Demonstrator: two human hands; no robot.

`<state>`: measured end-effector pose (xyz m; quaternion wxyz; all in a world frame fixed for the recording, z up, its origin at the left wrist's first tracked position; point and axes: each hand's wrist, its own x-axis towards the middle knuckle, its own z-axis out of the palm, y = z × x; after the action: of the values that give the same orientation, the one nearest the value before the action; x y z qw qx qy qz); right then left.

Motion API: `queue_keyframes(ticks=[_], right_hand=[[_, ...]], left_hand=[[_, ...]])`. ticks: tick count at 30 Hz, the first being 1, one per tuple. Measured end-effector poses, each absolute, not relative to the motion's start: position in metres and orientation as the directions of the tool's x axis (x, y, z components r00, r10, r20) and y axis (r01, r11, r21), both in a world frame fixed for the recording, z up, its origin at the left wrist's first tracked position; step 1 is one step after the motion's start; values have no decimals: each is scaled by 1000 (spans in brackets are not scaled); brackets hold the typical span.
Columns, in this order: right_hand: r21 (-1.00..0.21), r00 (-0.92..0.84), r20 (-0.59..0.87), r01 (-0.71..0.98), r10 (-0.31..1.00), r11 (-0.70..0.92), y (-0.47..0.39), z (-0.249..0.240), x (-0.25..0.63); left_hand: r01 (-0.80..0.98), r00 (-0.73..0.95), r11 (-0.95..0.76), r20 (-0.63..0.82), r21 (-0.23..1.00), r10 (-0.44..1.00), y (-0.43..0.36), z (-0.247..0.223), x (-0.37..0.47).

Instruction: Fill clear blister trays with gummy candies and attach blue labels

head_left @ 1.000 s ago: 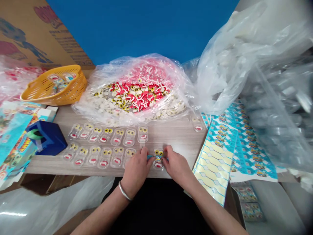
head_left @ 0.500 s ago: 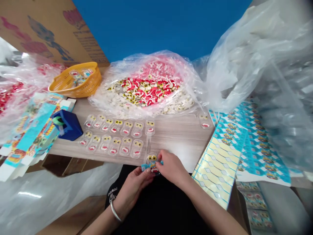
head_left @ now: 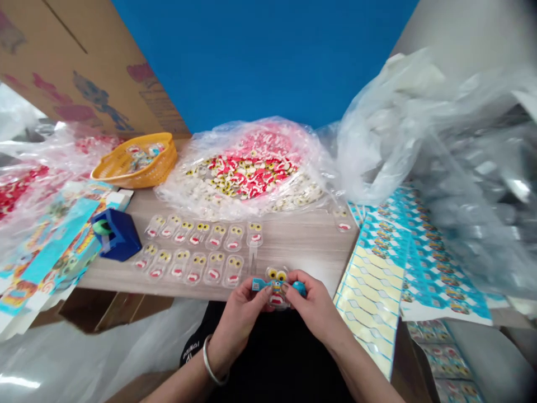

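Between both hands, over the table's front edge, is a clear plastic blister pack (head_left: pixel 277 274) with two yellow eye pieces and a red-and-white mouth piece. Across its narrow waist lies a blue printed sticker (head_left: pixel 260 284) whose ends stick out to both sides. My left hand (head_left: pixel 245 308) pinches the pack's left side, thumb on the sticker. My right hand (head_left: pixel 310 302) grips the other side, with its thumb pressing the sticker near the middle. Beyond the hands, two rows of similar filled packs (head_left: pixel 216 263) lie on the table.
A plastic bag of loose eye and mouth pieces (head_left: pixel 251 173) lies at the back. Left are a yellow basket (head_left: pixel 145 173) and a blue tape dispenser (head_left: pixel 117 235). Sticker sheets (head_left: pixel 373 291) lie on the right, beneath a big clear plastic bag (head_left: pixel 474 184).
The pack has been raised and moved right, and both hands now hold it from opposite sides. The sticker now spans the pack's width. The camera view has tilted up slightly.
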<state>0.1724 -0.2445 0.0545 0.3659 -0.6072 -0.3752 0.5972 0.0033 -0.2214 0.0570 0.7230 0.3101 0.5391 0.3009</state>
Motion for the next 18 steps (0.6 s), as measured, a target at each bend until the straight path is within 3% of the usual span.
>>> queue_keyframes(ticks=[8, 18], right_hand=[[-946, 325, -323, -115, 889, -302, -250, 62, 186], [-944, 289, -317, -188, 903, -271, -255, 75, 217]], left_hand=[[-37, 379, 546, -494, 837, 783, -191, 72, 53], [-94, 418, 530, -450, 842, 789, -169, 80, 51]])
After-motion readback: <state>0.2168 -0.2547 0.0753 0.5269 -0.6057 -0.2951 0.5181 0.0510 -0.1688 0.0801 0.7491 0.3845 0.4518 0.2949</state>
